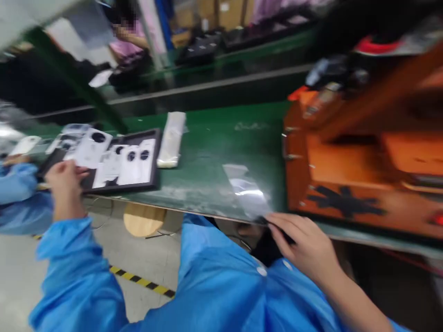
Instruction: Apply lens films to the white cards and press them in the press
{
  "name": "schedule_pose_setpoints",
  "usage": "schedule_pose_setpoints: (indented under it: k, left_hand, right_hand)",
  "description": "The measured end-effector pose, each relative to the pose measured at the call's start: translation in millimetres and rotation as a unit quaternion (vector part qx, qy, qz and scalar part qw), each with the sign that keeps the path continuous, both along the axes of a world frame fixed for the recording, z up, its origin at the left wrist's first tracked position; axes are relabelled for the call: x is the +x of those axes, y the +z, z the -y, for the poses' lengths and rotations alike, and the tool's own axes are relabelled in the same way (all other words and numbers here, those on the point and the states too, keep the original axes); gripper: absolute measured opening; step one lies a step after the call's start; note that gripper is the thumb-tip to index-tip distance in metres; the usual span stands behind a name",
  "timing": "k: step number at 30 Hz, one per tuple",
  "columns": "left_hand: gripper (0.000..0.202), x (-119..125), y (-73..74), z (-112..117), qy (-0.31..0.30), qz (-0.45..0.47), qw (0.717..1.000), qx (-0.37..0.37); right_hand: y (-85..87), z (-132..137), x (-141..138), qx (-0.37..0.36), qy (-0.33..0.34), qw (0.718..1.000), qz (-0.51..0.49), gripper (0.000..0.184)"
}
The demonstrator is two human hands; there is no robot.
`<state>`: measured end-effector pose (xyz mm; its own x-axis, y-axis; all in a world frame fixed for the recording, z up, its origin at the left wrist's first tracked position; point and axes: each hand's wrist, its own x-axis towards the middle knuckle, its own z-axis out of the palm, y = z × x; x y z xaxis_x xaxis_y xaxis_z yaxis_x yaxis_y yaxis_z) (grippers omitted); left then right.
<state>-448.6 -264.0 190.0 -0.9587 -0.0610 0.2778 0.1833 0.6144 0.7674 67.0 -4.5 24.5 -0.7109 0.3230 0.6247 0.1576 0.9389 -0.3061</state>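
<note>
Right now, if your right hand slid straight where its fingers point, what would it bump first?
Most likely the clear plastic sheet on the green table, just beyond the right hand; blur hides whether they already touch.

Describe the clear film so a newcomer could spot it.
On the green bench, look between the dark tray and the orange unit. Just left of the unit, the clear film stretches toward the right hand at the bench's near edge. It is see-through with a bright glare, unlike the white bundle beside the tray.
</note>
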Motion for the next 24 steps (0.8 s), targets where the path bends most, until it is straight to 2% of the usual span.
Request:
schedule_pose_setpoints:
  k: [1, 2, 3, 4, 8, 10, 12, 14, 17, 20, 22, 24]
  left_hand:
    - [0.005, 15, -2.4, -9, 0.003, -0.009, 1.000, 0.018]
    - [0.011, 33, -9.1, -19, -0.022, -0.005, 0.999, 0.043]
    - [0.029, 54, -19.9, -28, -0.081, 0.009, 0.993, 0.091]
    - [0.040, 78, -34.0, -38, -0.125, 0.033, 0.985, 0.115]
    - [0.042, 180, -101.2, -78, -0.215, 0.166, 0.948, 0.164]
    - [0.040, 210, -127.2, -95, -0.232, 0.191, 0.936, 0.181]
    - [0.042, 219, -141.9, -105, -0.252, 0.192, 0.935, 0.157]
    - [0.046, 214, -145.9, -106, -0.281, 0.188, 0.936, 0.103]
    - [0.049, 198, -140.8, -100, -0.311, 0.160, 0.937, -0.003]
    - [0.045, 189, -132.6, -99, -0.302, 0.053, 0.939, -0.153]
    - [0.039, 193, -129.3, -106, -0.293, -0.038, 0.927, -0.233]
    - [0.033, 204, -129.7, -119, -0.350, -0.113, 0.891, -0.266]
  right_hand:
    - [1.7, 1, -1, 0.000, -0.006, 1.000, 0.020, 0.020]
    - [1.7, 2, -2, 0.006, -0.002, 0.999, 0.048, 0.025]
    - [0.6, 3, -2, 0.006, 0.001, 0.997, 0.075, 0.030]
    - [-0.8, 5, -2, 0.004, 0.004, 0.995, 0.099, 0.035]
    - [-4.5, 14, 4, -0.021, -0.015, 0.993, 0.114, 0.046]
    - [-6.1, 17, 9, -0.028, -0.035, 0.995, 0.089, 0.045]
    - [-8.5, 18, 14, -0.032, -0.045, 0.996, 0.070, 0.043]
    - [-11.0, 18, 20, -0.037, -0.055, 0.996, 0.055, 0.041]
    - [-13.9, 18, 27, -0.049, -0.088, 0.994, 0.032, 0.038]
    - [-15.4, 19, 30, -0.061, -0.110, 0.992, 0.022, 0.032]
    - [-16.1, 19, 30, -0.071, -0.114, 0.991, 0.020, 0.029]
    - [-16.5, 19, 29, -0.080, -0.118, 0.990, 0.014, 0.028]
